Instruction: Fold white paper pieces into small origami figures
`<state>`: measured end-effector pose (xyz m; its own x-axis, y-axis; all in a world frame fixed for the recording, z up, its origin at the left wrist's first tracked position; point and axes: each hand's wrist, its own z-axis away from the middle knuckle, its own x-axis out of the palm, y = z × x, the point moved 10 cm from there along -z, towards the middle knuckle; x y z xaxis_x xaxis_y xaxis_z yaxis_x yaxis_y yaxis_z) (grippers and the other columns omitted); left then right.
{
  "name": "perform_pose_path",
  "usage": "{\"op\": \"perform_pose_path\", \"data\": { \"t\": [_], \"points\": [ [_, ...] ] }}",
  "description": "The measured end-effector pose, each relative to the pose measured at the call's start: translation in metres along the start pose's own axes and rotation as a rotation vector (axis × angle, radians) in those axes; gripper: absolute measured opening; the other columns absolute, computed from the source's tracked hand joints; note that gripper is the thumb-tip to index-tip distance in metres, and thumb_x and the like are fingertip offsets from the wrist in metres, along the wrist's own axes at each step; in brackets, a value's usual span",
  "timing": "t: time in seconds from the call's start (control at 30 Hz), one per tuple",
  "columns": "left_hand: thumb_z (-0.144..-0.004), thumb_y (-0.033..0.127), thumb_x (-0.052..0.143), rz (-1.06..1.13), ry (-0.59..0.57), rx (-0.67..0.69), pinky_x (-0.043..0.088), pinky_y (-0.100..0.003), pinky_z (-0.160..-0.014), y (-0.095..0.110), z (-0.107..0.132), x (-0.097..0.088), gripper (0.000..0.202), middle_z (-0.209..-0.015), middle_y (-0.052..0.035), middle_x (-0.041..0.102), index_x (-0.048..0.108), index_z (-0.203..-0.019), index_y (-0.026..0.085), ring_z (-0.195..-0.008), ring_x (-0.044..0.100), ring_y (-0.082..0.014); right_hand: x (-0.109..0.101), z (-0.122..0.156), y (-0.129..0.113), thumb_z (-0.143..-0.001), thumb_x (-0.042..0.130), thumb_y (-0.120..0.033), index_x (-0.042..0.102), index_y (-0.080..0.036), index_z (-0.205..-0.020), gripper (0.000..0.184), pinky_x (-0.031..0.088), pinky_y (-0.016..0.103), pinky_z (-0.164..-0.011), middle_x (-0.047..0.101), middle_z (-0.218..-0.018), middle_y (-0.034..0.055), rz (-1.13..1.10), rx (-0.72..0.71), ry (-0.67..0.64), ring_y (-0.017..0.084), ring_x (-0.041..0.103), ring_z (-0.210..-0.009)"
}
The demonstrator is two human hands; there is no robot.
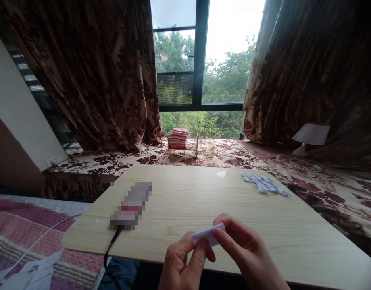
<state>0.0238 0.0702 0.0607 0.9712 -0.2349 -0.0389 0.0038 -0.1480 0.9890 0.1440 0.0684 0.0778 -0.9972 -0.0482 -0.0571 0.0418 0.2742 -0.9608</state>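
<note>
A small folded piece of white paper (208, 234) is pinched between both hands above the table's near edge. My left hand (185, 259) grips its left and lower side, thumb on the face towards me. At its right end, my right hand (241, 245) presses it between thumb and fingers. Farther off on the pale wooden table (185, 197), several small folded white paper pieces (264, 184) lie in a loose pile at the right. A single white paper triangle (221, 174) lies near the far edge.
A blurred-out device (132, 207) with a black cable (111, 245) lies on the table's left side. White paper strips (37, 270) rest on the striped bedspread (52, 229). Beyond the table stand a small wooden rack (183, 152) with striped cloths and a white lamp (311, 135).
</note>
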Motion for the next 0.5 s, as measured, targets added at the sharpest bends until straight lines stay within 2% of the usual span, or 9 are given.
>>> {"op": "perform_pose_path", "data": {
  "t": [0.1, 0.17, 0.23, 0.33, 0.4, 0.43, 0.5],
  "points": [
    [-0.083, 0.038, 0.059, 0.022, -0.114, 0.036, 0.041, -0.027, -0.079, 0.011, -0.007, 0.001, 0.024, -0.087, -0.0061, 0.065, 0.072, -0.085, 0.018, -0.086, 0.057, -0.0219, -0.008, -0.003, -0.008, -0.085, 0.059, -0.042, 0.058, -0.018, -0.070, 0.028, 0.047, 0.023, -0.059, 0.058, -0.064, -0.0002, 0.099, -0.012, -0.014, 0.014, 0.056, -0.063],
    [-0.084, 0.036, 0.059, -0.014, -0.134, 0.044, 0.040, -0.028, -0.082, 0.020, -0.012, -0.004, 0.024, -0.093, -0.0067, 0.065, 0.072, -0.094, 0.018, -0.090, 0.057, -0.0222, -0.011, -0.005, -0.014, -0.083, 0.060, -0.041, 0.060, -0.018, -0.069, 0.028, 0.046, 0.023, -0.058, 0.058, -0.063, -0.0006, 0.199, -0.022, -0.019, 0.014, 0.054, -0.062],
    [-0.084, 0.033, 0.060, -0.086, -0.180, 0.053, 0.041, -0.028, -0.080, 0.028, -0.015, -0.004, 0.022, -0.088, -0.0059, 0.063, 0.073, -0.091, 0.018, -0.086, 0.057, -0.0204, -0.008, -0.006, -0.019, -0.084, 0.060, -0.039, 0.060, -0.017, -0.067, 0.027, 0.046, 0.023, -0.059, 0.058, -0.063, -0.0007, 0.270, -0.041, -0.042, 0.013, 0.054, -0.063],
    [-0.084, 0.033, 0.061, -0.114, -0.216, 0.059, 0.040, -0.026, -0.076, 0.031, -0.017, 0.000, 0.023, -0.075, -0.0039, 0.058, 0.075, -0.076, 0.016, -0.078, 0.054, -0.0173, -0.007, -0.005, -0.018, -0.085, 0.059, -0.036, 0.061, -0.018, -0.071, 0.023, 0.048, 0.025, -0.062, 0.060, -0.066, 0.0000, 0.298, -0.097, -0.002, 0.014, 0.057, -0.065],
    [-0.081, 0.035, 0.066, 0.020, -0.147, 0.010, 0.040, -0.025, -0.070, 0.019, -0.017, -0.003, 0.024, -0.072, -0.0029, 0.055, 0.074, -0.070, 0.015, -0.072, 0.051, -0.0148, -0.015, -0.001, -0.014, -0.084, 0.061, -0.035, 0.062, -0.020, -0.091, 0.017, 0.052, 0.026, -0.068, 0.064, -0.078, 0.0017, 0.287, -0.149, 0.098, 0.016, 0.061, -0.073],
    [-0.079, 0.037, 0.068, 0.123, -0.104, -0.055, 0.039, -0.024, -0.064, 0.006, -0.016, -0.005, 0.024, -0.070, -0.0019, 0.054, 0.074, -0.072, 0.015, -0.067, 0.049, -0.0126, -0.017, 0.002, -0.011, -0.082, 0.064, -0.034, 0.058, -0.022, -0.107, 0.029, 0.054, 0.027, -0.071, 0.066, -0.086, 0.0028, 0.294, -0.173, 0.130, 0.016, 0.064, -0.078],
    [-0.073, 0.044, 0.072, 0.407, -0.059, -0.231, 0.036, -0.022, -0.052, -0.026, -0.010, -0.001, 0.030, -0.057, 0.0023, 0.049, 0.074, -0.076, 0.014, -0.050, 0.041, -0.0071, -0.022, 0.008, -0.007, -0.081, 0.066, -0.031, 0.052, -0.025, -0.118, 0.040, 0.055, 0.027, -0.075, 0.067, -0.097, 0.0039, 0.329, -0.216, 0.199, 0.016, 0.066, -0.081]
  ]
}}
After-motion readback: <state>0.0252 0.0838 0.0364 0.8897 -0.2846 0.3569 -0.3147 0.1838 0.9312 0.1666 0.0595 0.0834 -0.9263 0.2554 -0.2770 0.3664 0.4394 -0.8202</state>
